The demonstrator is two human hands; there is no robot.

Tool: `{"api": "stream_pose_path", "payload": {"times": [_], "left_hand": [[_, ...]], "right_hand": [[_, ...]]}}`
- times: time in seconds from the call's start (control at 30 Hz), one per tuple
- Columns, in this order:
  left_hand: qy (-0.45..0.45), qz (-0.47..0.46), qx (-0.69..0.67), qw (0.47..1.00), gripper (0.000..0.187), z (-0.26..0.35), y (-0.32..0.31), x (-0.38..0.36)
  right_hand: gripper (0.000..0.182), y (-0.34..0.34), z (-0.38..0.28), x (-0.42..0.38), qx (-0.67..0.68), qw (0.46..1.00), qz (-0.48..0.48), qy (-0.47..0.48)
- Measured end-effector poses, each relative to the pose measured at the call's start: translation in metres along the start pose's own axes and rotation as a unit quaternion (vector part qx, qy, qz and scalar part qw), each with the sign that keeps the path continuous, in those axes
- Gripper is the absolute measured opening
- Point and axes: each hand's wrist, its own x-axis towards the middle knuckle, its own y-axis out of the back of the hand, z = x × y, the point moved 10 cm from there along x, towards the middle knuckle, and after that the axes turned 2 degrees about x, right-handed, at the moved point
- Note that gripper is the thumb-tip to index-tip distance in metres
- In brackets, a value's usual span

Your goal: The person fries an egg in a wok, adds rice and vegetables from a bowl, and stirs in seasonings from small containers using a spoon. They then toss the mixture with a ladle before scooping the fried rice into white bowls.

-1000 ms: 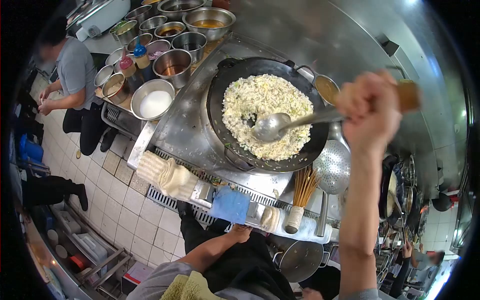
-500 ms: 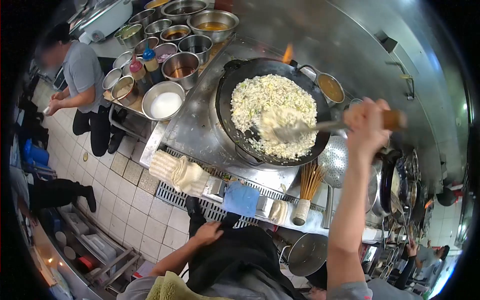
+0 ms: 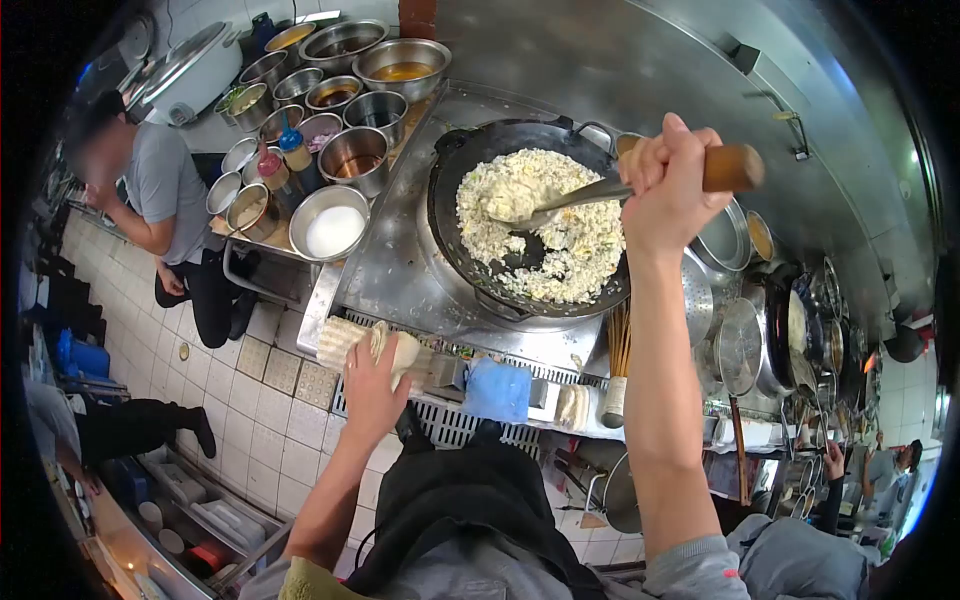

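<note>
My right hand [image 3: 672, 190] grips the wooden handle of a metal wok ladle [image 3: 575, 203]. The ladle's bowl carries a heap of rice over the wok [image 3: 455, 225]. Fried rice [image 3: 590, 240] with bits of egg and green spreads across the wok, with a dark bare patch near the middle. At the stove's front edge, my left hand [image 3: 375, 390] is closed on a folded cream cloth [image 3: 403, 357]. Part of the cloth is hidden by the fingers.
Metal bowls of sauces and a bowl of white granules [image 3: 333, 228] stand left of the stove. A blue cloth [image 3: 497, 390] and a bamboo brush [image 3: 615, 400] lie along the front ledge. Strainers [image 3: 740, 345] are at right. A person [image 3: 175, 190] is at left.
My left hand has moved from my lap up to the cloth and taken hold of it. The ladle has moved left across the rice, and the flame behind the wok no longer shows.
</note>
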Motion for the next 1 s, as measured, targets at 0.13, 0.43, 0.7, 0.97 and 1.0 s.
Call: {"api": "stream_pose_path", "payload": {"times": [0.13, 0.43, 0.7, 0.97, 1.0], "left_hand": [[0.044, -0.216, 0.074, 0.973, 0.073, -0.030, -0.064, 0.001], [0.065, -0.231, -0.061, 0.969, 0.055, -0.062, -0.091, 0.004], [0.403, -0.307, -0.716, 0.480, 0.041, -0.023, -0.166, -0.025], [0.396, -0.330, -0.651, 0.557, 0.052, 0.020, -0.177, 0.045], [0.411, -0.319, -0.632, 0.574, 0.055, 0.028, -0.165, 0.051]], "right_hand": [[0.025, -0.023, 0.032, -0.023, -0.051, 0.979, -0.192, -0.041], [0.024, 0.005, 0.039, 0.005, -0.031, 0.997, -0.063, -0.032], [0.028, 0.011, 0.015, 0.049, -0.121, 0.992, 0.002, 0.036], [0.027, 0.065, -0.016, 0.055, -0.147, 0.984, 0.085, -0.048], [0.025, 0.062, -0.036, 0.059, -0.130, 0.987, 0.083, -0.043]]}}
